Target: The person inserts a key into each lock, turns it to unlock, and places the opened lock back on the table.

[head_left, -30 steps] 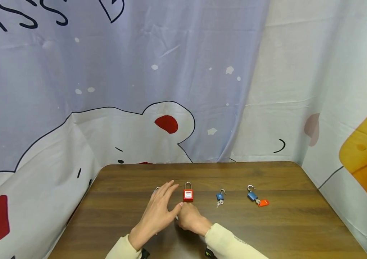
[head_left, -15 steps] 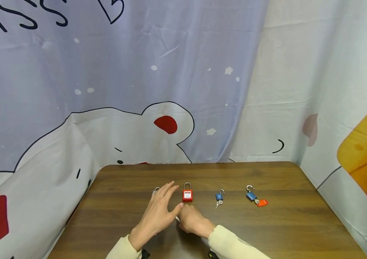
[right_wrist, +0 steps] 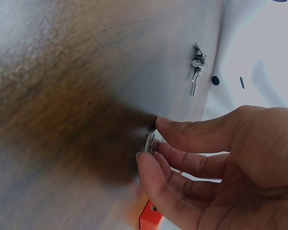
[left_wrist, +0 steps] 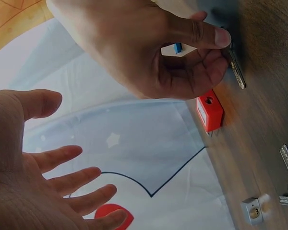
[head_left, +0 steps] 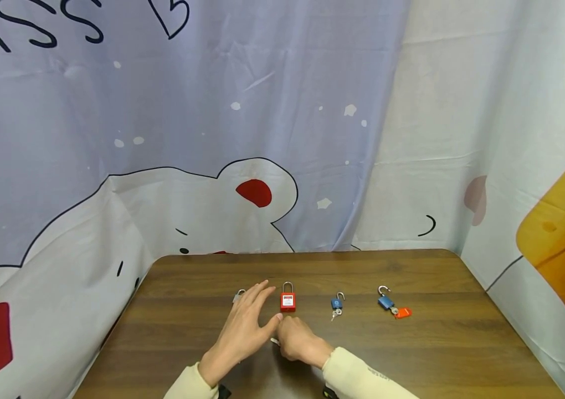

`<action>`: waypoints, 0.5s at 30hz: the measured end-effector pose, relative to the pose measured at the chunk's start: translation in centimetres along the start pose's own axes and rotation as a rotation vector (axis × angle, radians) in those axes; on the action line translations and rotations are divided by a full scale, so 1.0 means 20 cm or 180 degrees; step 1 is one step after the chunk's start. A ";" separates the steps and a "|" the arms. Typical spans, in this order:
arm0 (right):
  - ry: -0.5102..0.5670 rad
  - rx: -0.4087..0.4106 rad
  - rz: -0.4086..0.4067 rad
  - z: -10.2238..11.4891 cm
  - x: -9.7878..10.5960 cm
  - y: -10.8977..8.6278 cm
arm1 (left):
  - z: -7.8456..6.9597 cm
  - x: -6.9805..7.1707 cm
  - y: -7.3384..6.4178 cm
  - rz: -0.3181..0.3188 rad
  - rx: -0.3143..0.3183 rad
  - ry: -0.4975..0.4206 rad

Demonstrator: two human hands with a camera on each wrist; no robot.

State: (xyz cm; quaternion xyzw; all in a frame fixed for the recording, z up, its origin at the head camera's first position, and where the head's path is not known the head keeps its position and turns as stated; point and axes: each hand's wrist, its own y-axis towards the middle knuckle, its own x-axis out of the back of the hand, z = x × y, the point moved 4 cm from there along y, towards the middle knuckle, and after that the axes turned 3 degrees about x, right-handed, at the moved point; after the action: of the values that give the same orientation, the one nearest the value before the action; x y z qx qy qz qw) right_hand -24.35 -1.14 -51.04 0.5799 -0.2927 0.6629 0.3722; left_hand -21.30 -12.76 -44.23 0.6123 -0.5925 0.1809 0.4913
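My right hand (head_left: 301,342) pinches a flat metal key (left_wrist: 238,73) between thumb and fingers, close over the wooden table. In the right wrist view much of the key is hidden by the fingertips. Just beyond this hand stands a red padlock (head_left: 288,301) with a white label, its shackle pointing away; its keyhole faces me in the left wrist view. My left hand (head_left: 244,328) hovers at the left with its fingers spread, holding nothing. Behind it a small grey padlock (left_wrist: 252,211) is partly hidden in the head view.
A bunch of keys (right_wrist: 198,64) lies on the left side of the table. To the right are a small blue padlock (head_left: 337,303) with keys and another blue padlock (head_left: 385,302) with an orange tag (head_left: 403,313); both shackles are unlatched. A printed curtain (head_left: 188,111) hangs behind the table.
My right hand has shifted slightly to the right, and the pale end of the key shows a little more. The left hand stays almost where it was.
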 end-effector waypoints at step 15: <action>0.0110 -0.0059 0.0244 -0.03 -0.02 0.01 | 0.00 0.00 0.00 0.0017 0.0057 0.0005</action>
State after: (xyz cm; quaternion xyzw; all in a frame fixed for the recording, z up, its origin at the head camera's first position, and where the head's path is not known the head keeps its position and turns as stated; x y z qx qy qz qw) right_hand -24.80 -0.79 -51.58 0.5533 -0.3144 0.6839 0.3569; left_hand -21.27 -12.78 -44.28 0.6150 -0.5920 0.1880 0.4858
